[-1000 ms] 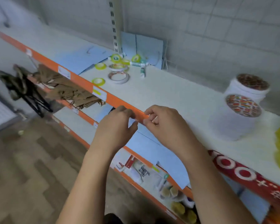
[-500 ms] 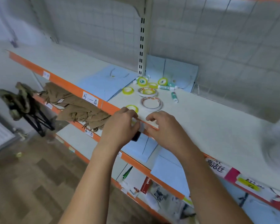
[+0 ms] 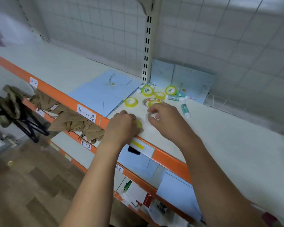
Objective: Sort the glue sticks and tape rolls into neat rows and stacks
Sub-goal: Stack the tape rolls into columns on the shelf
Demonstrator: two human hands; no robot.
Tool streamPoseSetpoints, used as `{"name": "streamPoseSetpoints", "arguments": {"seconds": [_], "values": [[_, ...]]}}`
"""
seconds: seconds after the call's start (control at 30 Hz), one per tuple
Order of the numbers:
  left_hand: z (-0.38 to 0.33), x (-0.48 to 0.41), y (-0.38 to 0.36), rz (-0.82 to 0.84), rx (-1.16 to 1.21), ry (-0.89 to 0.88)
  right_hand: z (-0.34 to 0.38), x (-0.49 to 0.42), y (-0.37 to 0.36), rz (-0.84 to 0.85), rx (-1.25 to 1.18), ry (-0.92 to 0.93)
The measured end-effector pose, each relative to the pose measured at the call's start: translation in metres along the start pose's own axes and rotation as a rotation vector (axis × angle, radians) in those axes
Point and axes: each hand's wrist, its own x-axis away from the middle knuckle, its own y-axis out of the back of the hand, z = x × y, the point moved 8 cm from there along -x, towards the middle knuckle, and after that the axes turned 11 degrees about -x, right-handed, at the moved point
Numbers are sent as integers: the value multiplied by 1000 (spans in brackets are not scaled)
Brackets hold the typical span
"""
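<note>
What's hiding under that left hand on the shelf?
A yellow tape roll peeks out beside the left hand; the hand covers most of it, so any grip is hidden.

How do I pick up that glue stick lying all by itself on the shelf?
Pinch the middle of the glue stick from straight above, thumb and finger on its two long sides. It lies flat on its side with bare shelf along both sides, and its round barrel may roll if nudged from an end.
</note>
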Motion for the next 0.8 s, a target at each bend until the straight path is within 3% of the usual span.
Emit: {"name": "streamPoseSetpoints", "arguments": {"seconds": [0.3, 0.47, 0.67, 0.8], "values": [[60, -40, 41, -167, 143, -32, 18, -79, -49, 22, 56, -46], [81, -63, 40, -128, 161, -111, 10, -107, -83, 37, 248, -166], [89, -80, 34, -64, 204, -247, 11, -107, -89, -42, 321, -240], [77, -77, 38, -90, 242, -357, 20, -77, -64, -201, 191, -279]]}}
